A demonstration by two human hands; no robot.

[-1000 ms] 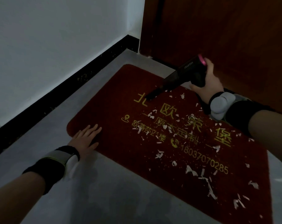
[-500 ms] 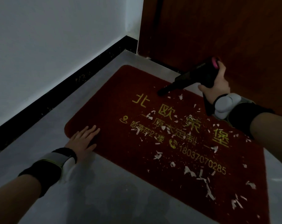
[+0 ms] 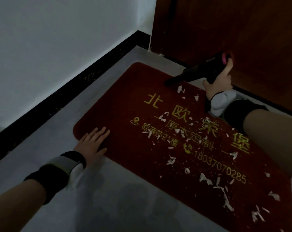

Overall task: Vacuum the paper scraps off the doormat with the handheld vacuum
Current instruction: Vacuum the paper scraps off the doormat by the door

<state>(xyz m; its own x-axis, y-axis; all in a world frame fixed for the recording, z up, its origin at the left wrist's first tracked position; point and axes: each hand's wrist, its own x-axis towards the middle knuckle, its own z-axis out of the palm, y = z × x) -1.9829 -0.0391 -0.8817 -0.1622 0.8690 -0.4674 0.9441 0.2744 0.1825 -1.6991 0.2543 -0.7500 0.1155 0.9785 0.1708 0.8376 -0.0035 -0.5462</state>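
Observation:
A dark red doormat (image 3: 125,101) with yellow lettering lies on the grey floor before a door. White paper scraps (image 3: 207,179) are strewn over its middle and right part. My right hand (image 3: 219,81) grips the handle of a black handheld vacuum (image 3: 198,71) with a pink ring at its rear. The vacuum's narrow nozzle points left and down, its tip touching the mat near the far edge, just left of a scrap (image 3: 180,89). My left hand (image 3: 93,143) lies flat, fingers straight, pressing on the mat's near left corner.
A brown wooden door (image 3: 225,27) stands right behind the mat. A white wall (image 3: 49,39) with a black skirting board (image 3: 71,84) runs along the left. Grey floor (image 3: 125,198) spreads out in front of the mat.
My right hand has carried the vacuum back and to the right, so the nozzle tip went from the yellow lettering to the mat's far edge. My left hand has stayed on the corner.

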